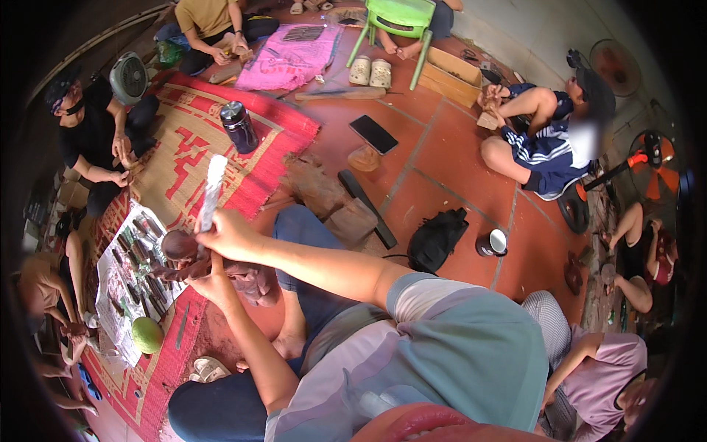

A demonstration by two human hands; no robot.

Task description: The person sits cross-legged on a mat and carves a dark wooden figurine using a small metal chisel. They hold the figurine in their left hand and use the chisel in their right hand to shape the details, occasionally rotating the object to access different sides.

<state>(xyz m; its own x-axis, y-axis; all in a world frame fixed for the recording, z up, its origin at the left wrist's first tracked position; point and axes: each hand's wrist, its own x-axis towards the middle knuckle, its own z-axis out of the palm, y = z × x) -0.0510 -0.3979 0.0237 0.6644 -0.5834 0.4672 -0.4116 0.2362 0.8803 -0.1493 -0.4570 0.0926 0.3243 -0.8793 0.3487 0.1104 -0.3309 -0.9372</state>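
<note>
Dark-brown rounded wooden carving [180, 247] | left hand [213, 283] gripping it from beneath | right hand [230, 234] clenching pale-wrapped file [212, 193], its blade lying against carving | red woven mat [221, 158] lying below

A red-and-tan woven mat [193, 151] covers part of the tiled floor, with a dark metal flask [238, 126] standing on it. Nearby lie a black phone [373, 134], a black bag [437, 239], a dark mug [492, 243] and a green round fruit [147, 334]. A green plastic chair [400, 18] stands further off.
</note>
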